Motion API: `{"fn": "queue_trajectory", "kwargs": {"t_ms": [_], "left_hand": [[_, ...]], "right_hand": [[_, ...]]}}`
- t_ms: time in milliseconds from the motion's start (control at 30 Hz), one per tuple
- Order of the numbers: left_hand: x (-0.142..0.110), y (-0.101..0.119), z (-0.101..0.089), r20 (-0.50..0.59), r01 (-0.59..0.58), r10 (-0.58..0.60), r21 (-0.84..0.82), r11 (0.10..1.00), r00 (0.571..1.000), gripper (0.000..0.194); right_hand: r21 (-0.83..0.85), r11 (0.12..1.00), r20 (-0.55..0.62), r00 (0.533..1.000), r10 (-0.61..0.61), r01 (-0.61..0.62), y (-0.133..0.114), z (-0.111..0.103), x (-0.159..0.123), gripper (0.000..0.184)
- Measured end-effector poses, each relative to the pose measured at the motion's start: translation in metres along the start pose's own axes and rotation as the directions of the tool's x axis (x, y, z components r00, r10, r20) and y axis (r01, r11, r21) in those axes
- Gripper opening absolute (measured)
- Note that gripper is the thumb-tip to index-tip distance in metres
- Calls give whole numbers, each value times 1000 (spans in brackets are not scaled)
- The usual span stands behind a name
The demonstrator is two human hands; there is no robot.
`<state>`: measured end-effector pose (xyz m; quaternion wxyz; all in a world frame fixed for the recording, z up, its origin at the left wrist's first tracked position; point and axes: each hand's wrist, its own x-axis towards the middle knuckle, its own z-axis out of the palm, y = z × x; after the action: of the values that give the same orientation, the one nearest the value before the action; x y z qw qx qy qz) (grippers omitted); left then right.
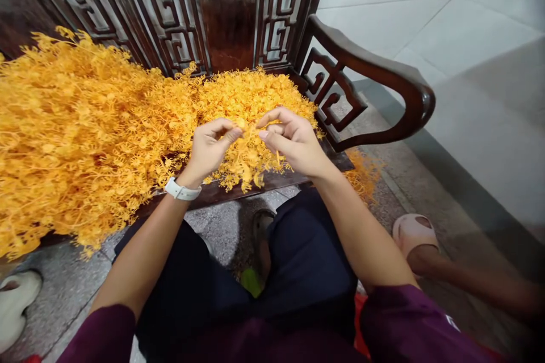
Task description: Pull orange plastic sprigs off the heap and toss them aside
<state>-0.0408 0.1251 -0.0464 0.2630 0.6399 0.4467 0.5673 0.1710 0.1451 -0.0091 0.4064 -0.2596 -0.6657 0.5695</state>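
While the left hand (208, 150) pinches a small orange piece (240, 124) between thumb and forefinger, the right hand (300, 144) faces it from the other side, its thumb and forefinger bent towards it with their tips close to each other; whether those tips are clamped on a fine strand cannot be told. The piece sits between the two hands, touching the left fingers and just beside the right ones, so the left hand is the nearer. Seen from the wearer, it lies leftward of the right fingertips, and the line from one pinch to the other runs nearly crosswise; the piece is too small to show its own long axis. A thin orange strip (277, 157) shows beneath the right palm, its upper end hidden. Just beyond and below the fingers spreads the smaller orange heap (255, 91), which joins the larger heap (85, 125) on the left-hand side. Both rest on the desk (272, 183), a dark wooden bench whose curved armrest (383, 76) stands further out, past the right hand. Outermost, loose orange strands (365, 176) lie on the floor near the desk's right end.
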Motion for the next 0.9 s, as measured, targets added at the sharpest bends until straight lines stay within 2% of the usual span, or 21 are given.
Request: {"fn": "queue_trajectory", "kwargs": {"t_ms": [67, 167, 267, 367, 467, 500, 533, 600, 667, 767, 800, 833, 867, 900], "left_hand": [[5, -11, -12, -96, 20, -29, -92, 996, 995, 34], [11, -22, -27, -208, 16, -36, -95, 995, 978, 33], [13, -29, -31, -204, 63, -81, -94, 994, 976, 33], [11, -34, -26, -192, 120, -158, -196, 973, 969, 26], [12, -41, -28, -207, 120, -172, -241, 963, 963, 19], [14, -45, -33, -206, 124, -173, -232, 965, 963, 18], [16, -49, -40, -205, 134, -179, -217, 967, 962, 18], [22, -58, -61, -221, 163, -200, -175, 971, 955, 22], [28, -66, -85, -270, 178, -210, -140, 974, 940, 28], [31, -74, -106, -325, 180, -217, -139, 974, 921, 30], [30, -76, -106, -312, 186, -218, -129, 974, 925, 30], [29, -78, -103, -279, 194, -213, -94, 977, 936, 31], [27, -80, -98, -229, 198, -199, -26, 980, 953, 36], [25, -82, -91, -171, 195, -181, 65, 979, 968, 43]], "right_hand": [[-11, 1000, 43, 999, 7, -6, 0, 2, -1, 21], [-40, 999, 129, 991, 29, -24, -1, 5, -4, 18], [-75, 997, 247, 967, 54, -36, -2, 12, -6, 15], [-95, 995, 333, 941, 52, -22, -2, 20, -6, 13], [-67, 998, 398, 917, 22, 5, -2, 24, -4, 13], [-54, 998, 452, 892, 16, 10, -2, 25, -4, 13], [-40, 999, 534, 845, 13, 10, -3, 27, -5, 13], [-25, 1000, 722, 692, 19, -1, -5, 31, -8, 13], [-30, 1000, 847, 530, 28, -4, -8, 36, -14, 15], [-30, 999, 922, 385, 32, -10, -12, 40, -21, 18], [-27, 999, 936, 351, 32, -19, -12, 41, -22, 19], [-31, 999, 939, 342, 38, -25, -12, 40, -22, 19], [-40, 999, 931, 362, 47, -27, -12, 39, -22, 19], [-54, 998, 910, 409, 61, -27, -12, 39, -21, 18]]}}
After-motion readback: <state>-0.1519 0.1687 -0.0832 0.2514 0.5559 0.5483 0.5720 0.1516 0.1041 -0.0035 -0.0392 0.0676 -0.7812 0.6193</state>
